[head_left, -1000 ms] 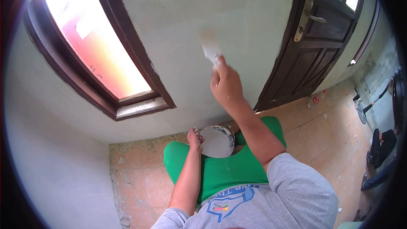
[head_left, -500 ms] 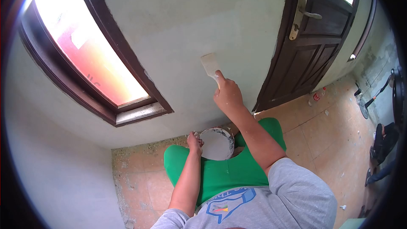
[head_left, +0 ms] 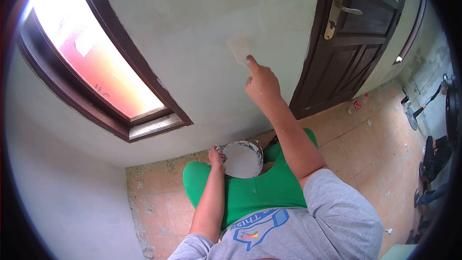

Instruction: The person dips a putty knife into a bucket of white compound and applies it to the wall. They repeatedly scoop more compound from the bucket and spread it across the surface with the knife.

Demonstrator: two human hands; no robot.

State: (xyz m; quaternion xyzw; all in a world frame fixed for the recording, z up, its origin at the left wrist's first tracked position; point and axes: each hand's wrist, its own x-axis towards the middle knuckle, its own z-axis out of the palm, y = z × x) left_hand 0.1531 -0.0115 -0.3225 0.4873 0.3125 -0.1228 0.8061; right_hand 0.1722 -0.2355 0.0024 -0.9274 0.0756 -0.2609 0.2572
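My right hand [head_left: 263, 84] is closed round the handle of a pale putty knife [head_left: 239, 50], with the thumb lying along it. Its broad blade is against the wall [head_left: 202, 43] and slightly blurred. Down by my left knee, my left hand [head_left: 217, 158] has its fingers curled close beside the rim of a bucket [head_left: 262, 159]. What those fingers hold, if anything, cannot be made out. Whitish paste [head_left: 240, 161] fills much of the bucket, which stands on the floor between my legs. Dark smears mark its inner side.
A dark-framed window [head_left: 159, 118] is on the left. To the right stands a brown door [head_left: 332, 67] with a metal handle. A bottle with a red label [head_left: 357, 104] is on the tiled floor [head_left: 365, 149]. Another person's dark shoe and clothing [head_left: 435, 159] appear at the far right.
My right hand and the putty knife have moved a little up the wall. The view has shifted slightly. My left hand stays beside the bucket.
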